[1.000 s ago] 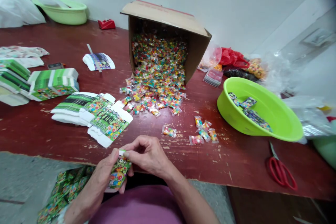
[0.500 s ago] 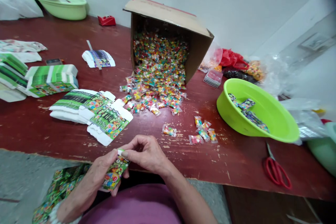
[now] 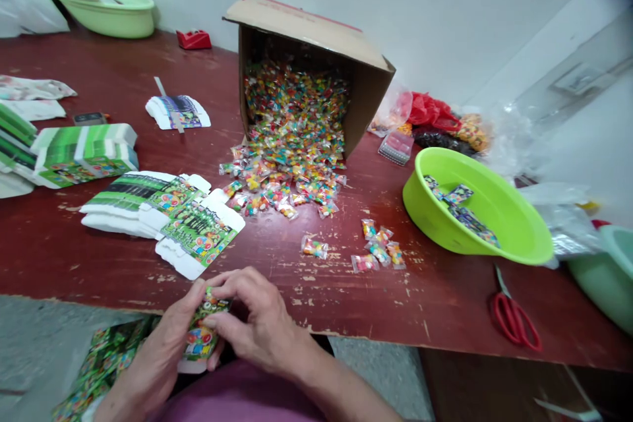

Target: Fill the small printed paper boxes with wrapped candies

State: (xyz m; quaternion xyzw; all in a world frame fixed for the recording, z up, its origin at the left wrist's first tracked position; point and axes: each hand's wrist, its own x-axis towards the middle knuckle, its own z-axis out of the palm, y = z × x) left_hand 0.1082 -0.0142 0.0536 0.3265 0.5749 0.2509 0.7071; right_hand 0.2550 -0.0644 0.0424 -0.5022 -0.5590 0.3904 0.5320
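Note:
A small green printed candy box (image 3: 199, 337) is held in front of my body, just off the table's front edge. My left hand (image 3: 165, 336) wraps round its left side, thumb near the top end. My right hand (image 3: 260, 320) grips the same box, with the thumb on its printed face and the fingers over the top. The lower end of the box shows a pale edge. Close beyond my hands lies a stack of flat green cartons (image 3: 200, 241). A single wrapped candy packet (image 3: 314, 248) sits further right, beside a small group of packets (image 3: 378, 254).
A cardboard box (image 3: 316, 26) on its side spills many candy packets (image 3: 297, 138). At right stand a lime basin (image 3: 514, 231) with small dark boxes and red-handled scissors (image 3: 514, 320). Bundled green cartons (image 3: 86, 151), purple cartons (image 3: 180, 112) and a tape dispenser (image 3: 194, 39) lie left.
My right hand has shifted from pinching the white flap at the box's top to gripping its face and top. The white flap no longer shows. The whole view has moved slightly.

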